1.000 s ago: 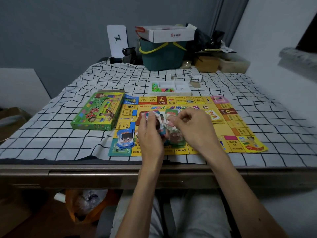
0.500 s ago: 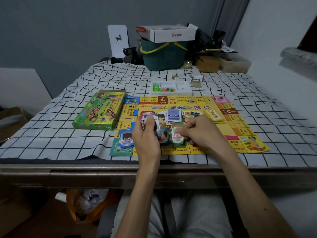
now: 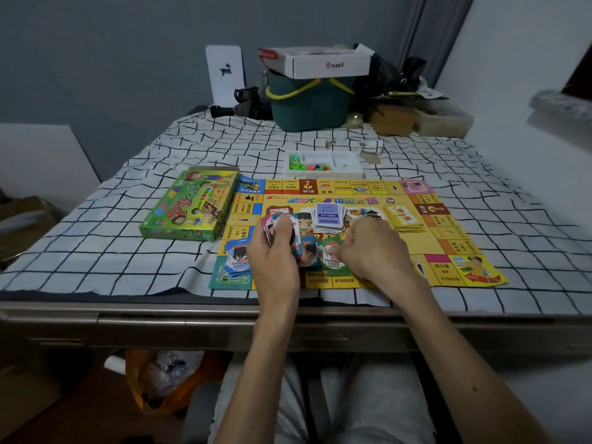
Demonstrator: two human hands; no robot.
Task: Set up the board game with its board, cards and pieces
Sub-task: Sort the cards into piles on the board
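Tabletop [image 3: 96,257] rim nearest, draped in checked cloth, with board [image 3: 426,238] spread flat on it, long axis left to right. Just above the board's near edge, both hands close together. Grips a wad [image 3: 268,226] of notes upright in left hand [image 3: 275,261], fingers [image 3: 283,229] curled round it. Pinches, as far as can be made out, a green note [image 3: 333,262] in right hand [image 3: 371,251], fingertips curled and lowered onto the green pile on the board's near strip. Between the two hands, a third pile [image 3: 310,253]. Left of the left hand, a blue pile [image 3: 238,259] at the board's near left corner. Reads as sorting money by colour, well underway but with much of the wad unsorted. For the coming move, probably a short reach leftward: wad just beside right fingertips, up and to their left, short edge up, so right hand plainly the nearer one for drawing the next note; blue pile on the far side of the left hand, hence awkward for that same reach. Further in, a purple deck [image 3: 328,216] slightly fanned at board centre and a yellow deck [image 3: 402,216] to its right, both apart from the hands. Box [image 3: 189,208] flat beside the board's left edge, touching or overlapping it. Beyond the far edge, white tray [image 3: 347,161] with coloured pieces [image 3: 309,166] inside, not yet set out. At the back, a green basket [image 3: 310,104] under a white carton [image 3: 330,64].
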